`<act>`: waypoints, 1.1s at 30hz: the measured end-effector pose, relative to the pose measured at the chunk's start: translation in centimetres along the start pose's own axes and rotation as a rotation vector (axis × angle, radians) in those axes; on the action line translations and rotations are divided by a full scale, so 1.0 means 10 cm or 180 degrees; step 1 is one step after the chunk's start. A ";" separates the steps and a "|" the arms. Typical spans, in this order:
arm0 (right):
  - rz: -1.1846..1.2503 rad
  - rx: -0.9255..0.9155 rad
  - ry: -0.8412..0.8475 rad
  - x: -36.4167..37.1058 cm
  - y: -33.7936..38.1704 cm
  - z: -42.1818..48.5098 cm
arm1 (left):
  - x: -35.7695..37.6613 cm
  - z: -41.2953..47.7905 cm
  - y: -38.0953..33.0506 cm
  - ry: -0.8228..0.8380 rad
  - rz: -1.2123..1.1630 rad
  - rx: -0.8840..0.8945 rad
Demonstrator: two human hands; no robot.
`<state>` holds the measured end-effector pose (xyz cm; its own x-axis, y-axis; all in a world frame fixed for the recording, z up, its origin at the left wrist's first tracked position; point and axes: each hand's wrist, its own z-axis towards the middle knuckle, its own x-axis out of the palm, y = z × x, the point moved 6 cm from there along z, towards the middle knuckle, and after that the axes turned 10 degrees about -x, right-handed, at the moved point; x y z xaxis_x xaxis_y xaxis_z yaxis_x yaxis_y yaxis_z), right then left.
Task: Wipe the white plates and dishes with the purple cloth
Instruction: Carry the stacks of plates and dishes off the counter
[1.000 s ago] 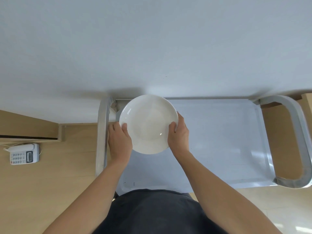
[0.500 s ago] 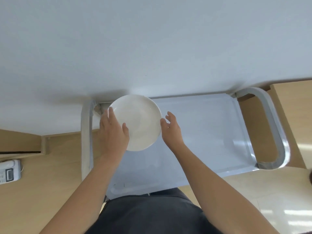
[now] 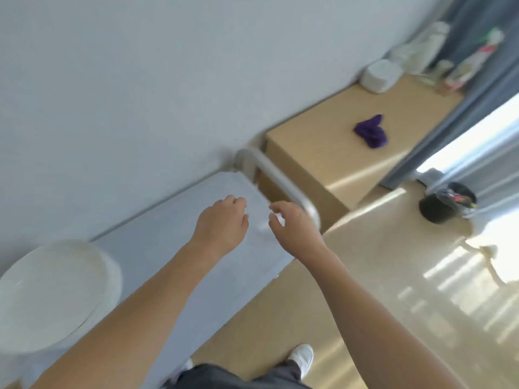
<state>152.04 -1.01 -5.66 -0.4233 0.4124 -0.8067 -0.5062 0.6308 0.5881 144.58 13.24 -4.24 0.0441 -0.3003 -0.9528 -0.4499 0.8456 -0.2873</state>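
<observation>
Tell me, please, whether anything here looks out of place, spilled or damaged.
Nothing looks spilled or broken. The only mismatch: the purple cloth lies crumpled on the wooden cabinet, apart from the white plate on the cart, while the left hand and right hand hold nothing.

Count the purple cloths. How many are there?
1. The purple cloth lies bunched on top of the wooden cabinet, past the cart handle. More could be hidden out of view.
</observation>
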 end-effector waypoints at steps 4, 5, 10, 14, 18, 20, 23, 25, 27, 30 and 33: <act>-0.0338 0.0349 -0.0137 -1.23 -0.97 -0.25 | 0.08 0.39 -1.74 0.0208 0.0224 0.0652; -0.0411 0.0424 -0.0259 -1.59 -1.18 -0.34 | 0.09 0.47 -2.20 0.0255 0.0206 0.0825; -0.0761 0.0952 -0.0690 -3.26 -2.04 -0.83 | -0.05 0.69 -4.24 0.0548 -0.0065 0.1495; -0.0940 0.1238 -0.1045 -4.28 -2.57 -1.14 | -0.26 0.85 -5.48 0.0684 -0.0269 0.1906; -0.0998 0.1452 -0.1364 -4.81 -3.11 -1.24 | -0.30 1.07 -6.30 0.0599 -0.0285 0.2075; -0.1070 0.1495 -0.1419 -5.01 -3.35 -1.18 | -0.28 1.22 -6.62 0.0533 -0.0328 0.2140; -0.1159 0.1379 -0.1472 -5.30 -3.60 -0.91 | -0.28 1.54 -6.97 0.0399 -0.0365 0.2231; -0.1218 0.1235 -0.1443 -5.49 -3.74 -0.61 | -0.29 1.87 -7.15 0.0339 -0.0416 0.2244; -0.1269 0.1126 -0.1368 -5.66 -3.89 -0.24 | -0.32 2.24 -7.28 0.0258 -0.0453 0.2212; -0.1241 0.1011 -0.1318 -5.88 -4.09 0.31 | -0.35 2.79 -7.37 0.0270 -0.0515 0.2073; -0.1188 0.0911 -0.1240 -5.98 -4.30 0.81 | -0.23 3.36 -7.38 0.0333 -0.0446 0.1849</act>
<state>205.17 -47.45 16.83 0.0772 0.3055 -0.9491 -0.3224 0.9084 0.2662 207.61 -33.67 15.85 -0.0335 -0.4430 -0.8959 0.1158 0.8886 -0.4437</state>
